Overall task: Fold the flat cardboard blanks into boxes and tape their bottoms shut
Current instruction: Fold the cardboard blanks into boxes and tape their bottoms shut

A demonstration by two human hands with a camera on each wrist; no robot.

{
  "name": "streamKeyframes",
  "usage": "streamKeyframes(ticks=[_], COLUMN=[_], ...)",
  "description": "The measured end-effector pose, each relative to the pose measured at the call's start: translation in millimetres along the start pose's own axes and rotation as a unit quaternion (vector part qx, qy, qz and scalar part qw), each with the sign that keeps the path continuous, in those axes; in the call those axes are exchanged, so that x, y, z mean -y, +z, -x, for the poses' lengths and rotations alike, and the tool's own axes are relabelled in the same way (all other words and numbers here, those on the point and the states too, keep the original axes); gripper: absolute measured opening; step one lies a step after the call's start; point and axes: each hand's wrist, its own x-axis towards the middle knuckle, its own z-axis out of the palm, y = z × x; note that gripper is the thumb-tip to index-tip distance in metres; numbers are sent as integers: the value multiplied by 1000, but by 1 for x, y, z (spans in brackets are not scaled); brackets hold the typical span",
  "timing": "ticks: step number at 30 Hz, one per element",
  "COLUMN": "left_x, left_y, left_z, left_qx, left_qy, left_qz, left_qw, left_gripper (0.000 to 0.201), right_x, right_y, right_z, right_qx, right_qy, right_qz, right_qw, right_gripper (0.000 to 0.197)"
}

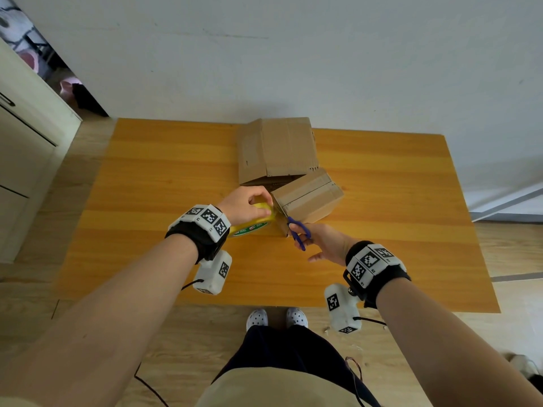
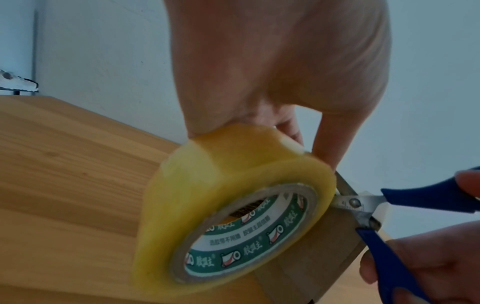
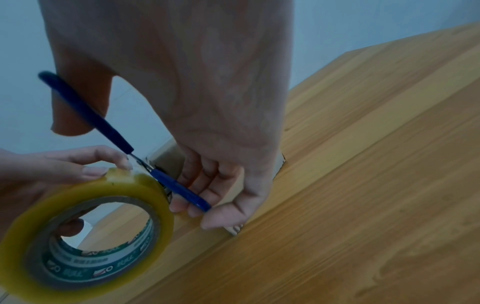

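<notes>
The scissors [image 1: 298, 232], with blue handles, are held in the right hand [image 1: 324, 243] nearest the table edge; the fingers [image 3: 197, 185] are curled through the handles, and the blades are parted narrowly against the tape strip where it leaves the roll. The tape roll [image 1: 252, 223] is gripped in the left hand [image 1: 245, 205], the fingers [image 3: 103, 164] curled over its outer rim and a thumb seen through its core. Just beyond, the folded box [image 1: 308, 196] lies on the table [image 1: 147, 177], touching the roll at its near end. The strip appears laid along the seam, so this box is judged nearly taped, with the cut outstanding. Farther back, a second cardboard piece [image 1: 276, 149] rests partly folded, its flaps loose; folding and taping appear to remain for it.
</notes>
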Motion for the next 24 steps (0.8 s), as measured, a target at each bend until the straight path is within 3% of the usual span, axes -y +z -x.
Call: streamKeyframes(ticks=[8, 15, 20, 24], left_x=[2, 6, 9, 12], left_y=[1, 4, 1, 0], left_z=[2, 7, 7, 8], left_qx=[-19, -35, -39, -39], left_qy=[-5, 3, -19, -27], left_qz=[23, 36, 59, 39], left_qw=[1000, 999, 997, 998], left_gripper=[17, 15, 14, 15], right_x=[2, -2, -6, -11], right_y=[1, 3, 1, 2], right_z=[-4, -2, -1, 1], right_qx=[-44, -37, -17, 26], right_qy=[-5, -10, -7, -7], right_qz=[25, 2, -36, -47], right_qw=[999, 999, 999, 999], right_gripper=[24, 31, 58, 62])
